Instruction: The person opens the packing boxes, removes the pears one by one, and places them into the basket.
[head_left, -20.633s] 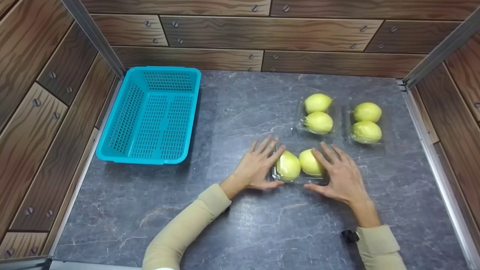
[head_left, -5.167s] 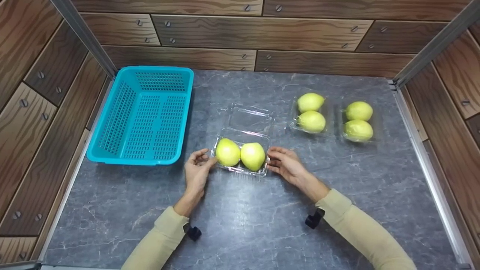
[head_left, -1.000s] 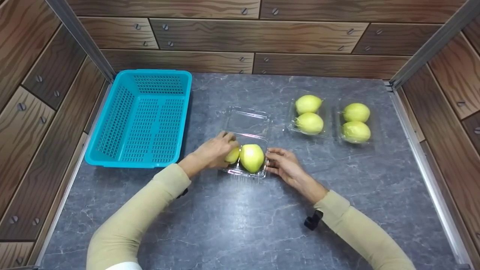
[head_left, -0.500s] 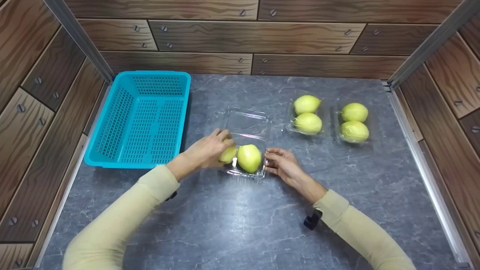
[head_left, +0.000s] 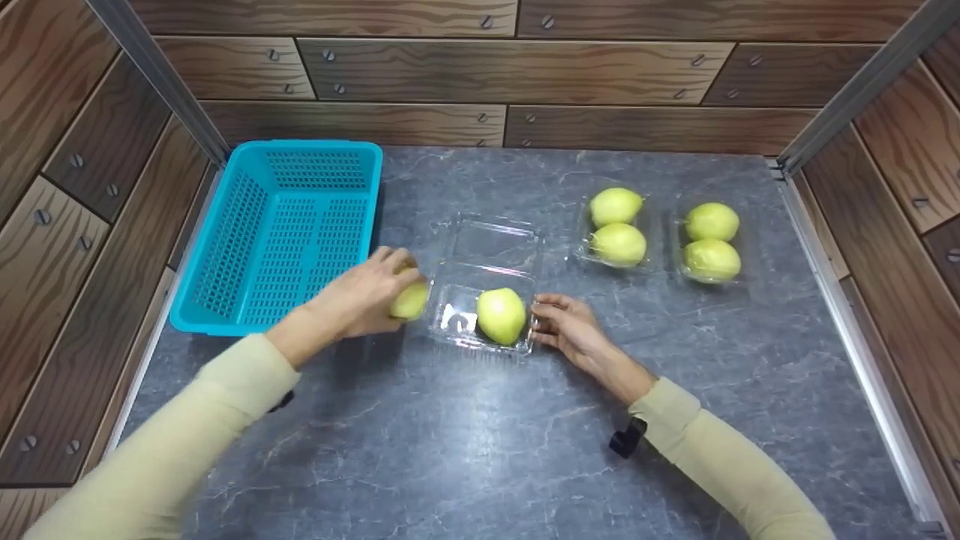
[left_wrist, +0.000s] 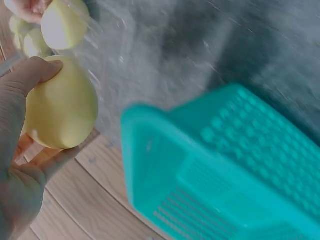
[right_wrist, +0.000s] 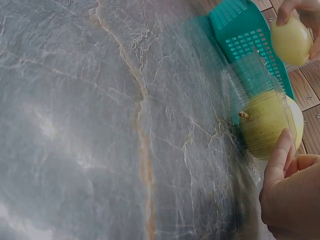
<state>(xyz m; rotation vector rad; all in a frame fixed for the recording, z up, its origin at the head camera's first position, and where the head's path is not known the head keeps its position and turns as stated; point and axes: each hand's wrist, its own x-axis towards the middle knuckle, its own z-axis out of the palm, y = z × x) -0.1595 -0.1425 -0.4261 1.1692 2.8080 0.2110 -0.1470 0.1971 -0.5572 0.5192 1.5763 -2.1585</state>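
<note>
My left hand (head_left: 367, 292) grips a yellow-green pear (head_left: 409, 300), thumb on one side and fingers curled round the other. It holds this pear between the basket and a clear plastic clamshell box (head_left: 457, 339). In the left wrist view, the held pear (left_wrist: 65, 107) is free of plastic. The box lies with its lid (head_left: 495, 238) folded back, and a second pear (head_left: 501, 316) sits in its right half. My right hand (head_left: 574, 334) rests fairly straight fingers against the box's right side. In the right wrist view, fingertips (right_wrist: 282, 145) touch the plastic wall beside that pear (right_wrist: 265, 125).
A blue-green slotted basket (head_left: 371, 247) stands at the back left. Two more clear boxes, each with two pears (head_left: 616, 225) (head_left: 712, 241), lie at the back right. Wood-patterned walls (head_left: 517, 71) border the grey marbled table (head_left: 480, 442).
My left hand has lifted one pear out of the box's left half and carried it left, toward the basket. My right hand has stayed at the box's right side.
</note>
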